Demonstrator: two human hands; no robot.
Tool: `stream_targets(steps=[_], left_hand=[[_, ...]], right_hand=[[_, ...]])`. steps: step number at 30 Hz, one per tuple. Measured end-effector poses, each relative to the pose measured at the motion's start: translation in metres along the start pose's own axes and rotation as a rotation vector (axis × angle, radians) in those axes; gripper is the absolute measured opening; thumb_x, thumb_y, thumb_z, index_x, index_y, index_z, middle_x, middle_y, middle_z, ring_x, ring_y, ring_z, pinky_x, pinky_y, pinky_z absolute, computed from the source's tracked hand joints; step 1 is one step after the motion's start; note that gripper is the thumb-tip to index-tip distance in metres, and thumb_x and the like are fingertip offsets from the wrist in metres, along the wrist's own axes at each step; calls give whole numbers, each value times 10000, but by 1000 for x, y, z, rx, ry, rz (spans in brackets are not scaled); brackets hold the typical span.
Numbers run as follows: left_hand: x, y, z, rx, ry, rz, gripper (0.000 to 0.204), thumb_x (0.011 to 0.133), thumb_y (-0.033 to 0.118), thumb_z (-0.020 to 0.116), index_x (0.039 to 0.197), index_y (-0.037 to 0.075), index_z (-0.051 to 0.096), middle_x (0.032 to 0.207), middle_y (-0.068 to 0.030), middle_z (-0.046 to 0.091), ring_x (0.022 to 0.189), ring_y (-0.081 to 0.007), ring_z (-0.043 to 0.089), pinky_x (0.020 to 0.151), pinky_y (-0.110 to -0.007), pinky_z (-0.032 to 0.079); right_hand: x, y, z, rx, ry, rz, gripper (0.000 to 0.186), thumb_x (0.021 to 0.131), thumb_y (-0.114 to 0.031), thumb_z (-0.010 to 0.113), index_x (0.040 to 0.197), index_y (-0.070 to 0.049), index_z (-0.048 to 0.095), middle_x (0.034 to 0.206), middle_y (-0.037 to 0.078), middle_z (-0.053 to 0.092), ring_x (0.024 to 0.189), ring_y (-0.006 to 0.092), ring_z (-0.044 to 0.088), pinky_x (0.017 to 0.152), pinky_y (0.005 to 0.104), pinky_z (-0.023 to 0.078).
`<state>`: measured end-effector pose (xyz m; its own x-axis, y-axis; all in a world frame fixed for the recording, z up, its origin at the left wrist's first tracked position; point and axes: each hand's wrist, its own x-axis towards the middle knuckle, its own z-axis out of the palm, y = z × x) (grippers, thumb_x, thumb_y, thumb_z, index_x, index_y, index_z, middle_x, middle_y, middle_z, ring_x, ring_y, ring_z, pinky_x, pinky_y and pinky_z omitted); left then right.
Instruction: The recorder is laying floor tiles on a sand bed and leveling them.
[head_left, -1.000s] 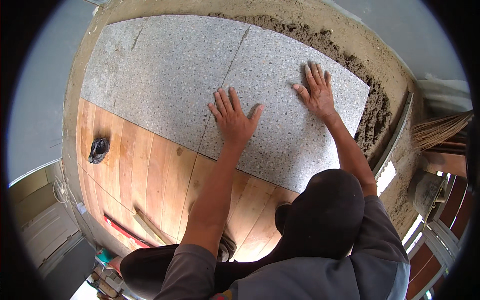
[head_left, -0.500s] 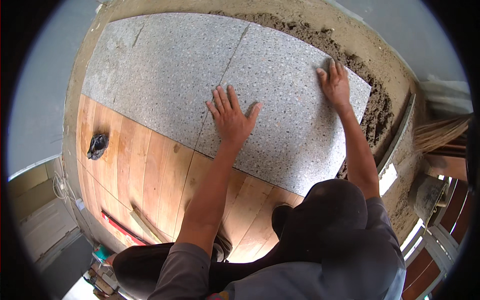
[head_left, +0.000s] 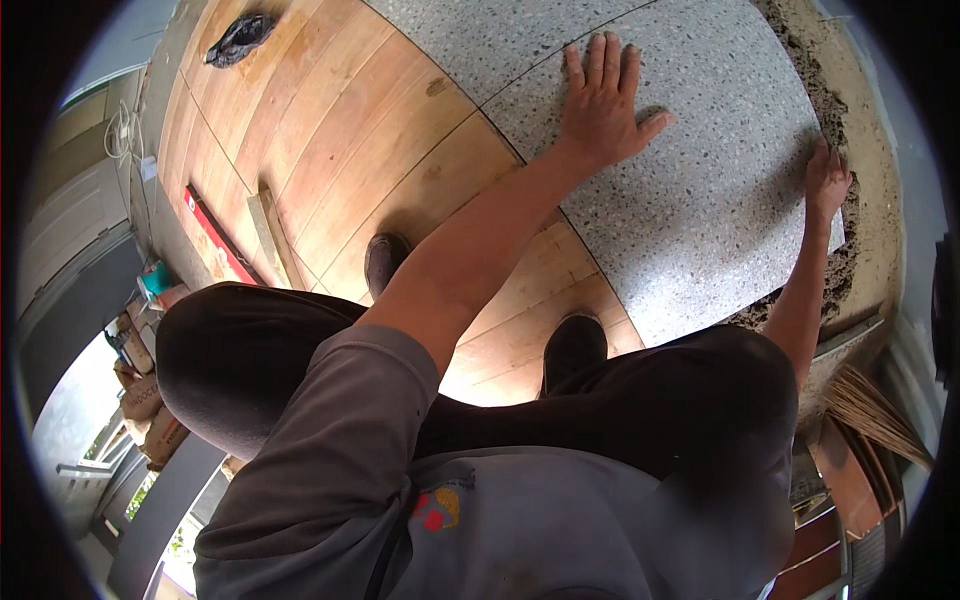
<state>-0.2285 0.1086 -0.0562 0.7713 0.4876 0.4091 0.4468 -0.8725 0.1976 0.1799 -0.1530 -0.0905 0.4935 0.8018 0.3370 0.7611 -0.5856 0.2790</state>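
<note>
Speckled slab (head_left: pixel 725 140), plank floor (head_left: pixel 345 175) bearing black bag (head_left: pixel 240 42), red bar (head_left: pixel 216 234), wooden strip (head_left: pixel 270 236)

Speckled slab (head_left: pixel 700 200) cut off at top; grip of right fingers (head_left: pixel 822 157) unclear.

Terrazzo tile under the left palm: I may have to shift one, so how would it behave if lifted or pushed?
The terrazzo tile is probably stiff and heavy, being broad, flat and stony. Pushed outward, it may catch on the dark crumbly mortar along its edge. Its squared corner could chip if knocked.
</note>
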Motion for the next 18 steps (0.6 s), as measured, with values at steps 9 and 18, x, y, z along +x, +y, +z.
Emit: stream_targets(steps=[9, 18], left_hand=[[4, 3, -10, -1, 22, -21, 895, 982, 676, 600, 1497, -54, 536, 1539, -340, 503, 1483, -497, 418, 1219, -718, 219], [107, -61, -80, 167, -709, 41, 714, 995, 520, 621, 1503, 22, 561, 1569, -237, 528, 1498, -420, 431, 1278, -610, 238]], right_hand=[[6, 17, 12, -133, -36, -181, 205, 1029, -261, 609, 1127, -137, 740, 1011, 150, 753, 1022, 389, 726, 815, 540, 589], [26, 44, 6, 117, -253, -81, 361, 1070, -392, 514, 1090, -91, 713, 1047, 207, 743, 998, 434, 698, 870, 539, 560]])
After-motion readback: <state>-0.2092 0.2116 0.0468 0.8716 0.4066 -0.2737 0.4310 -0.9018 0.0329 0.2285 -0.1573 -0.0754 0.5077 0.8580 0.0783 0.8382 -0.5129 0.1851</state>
